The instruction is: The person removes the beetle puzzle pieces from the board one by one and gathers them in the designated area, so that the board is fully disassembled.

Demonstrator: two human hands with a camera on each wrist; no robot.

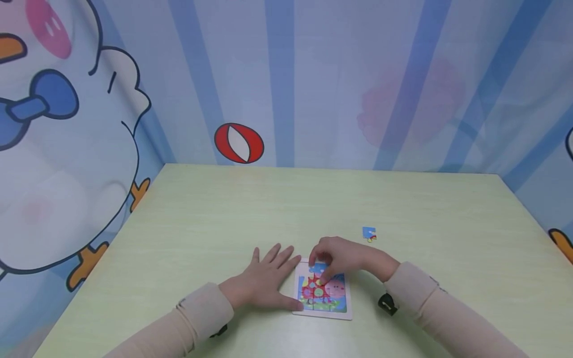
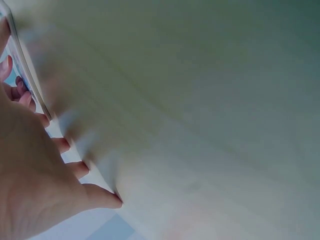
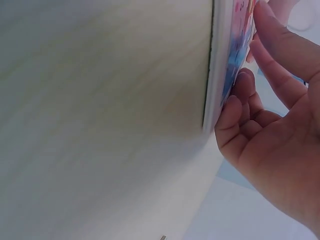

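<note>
A small jigsaw puzzle in a white-edged tray [image 1: 322, 314] lies on the table, showing a pink face and a red dotted shape. My left hand [image 1: 268, 281] lies spread at the tray's left side, its thumb on the lower left corner. Over the upper part of the puzzle, my right hand [image 1: 342, 256] has curled fingers, its index finger and thumb pinching a blue puzzle piece [image 1: 318, 268] near the upper left. That hand hides the tray's upper right. In the right wrist view the right hand [image 3: 280, 120] meets the tray's edge [image 3: 215, 75].
A loose blue puzzle piece [image 1: 369, 233] lies on the table beyond the right hand. The pale green table [image 1: 250, 209] ends at a printed cloth wall [image 1: 313, 89] with stripes and cartoon figures. A dark wrist strap part [image 1: 387, 304] hangs under the right sleeve.
</note>
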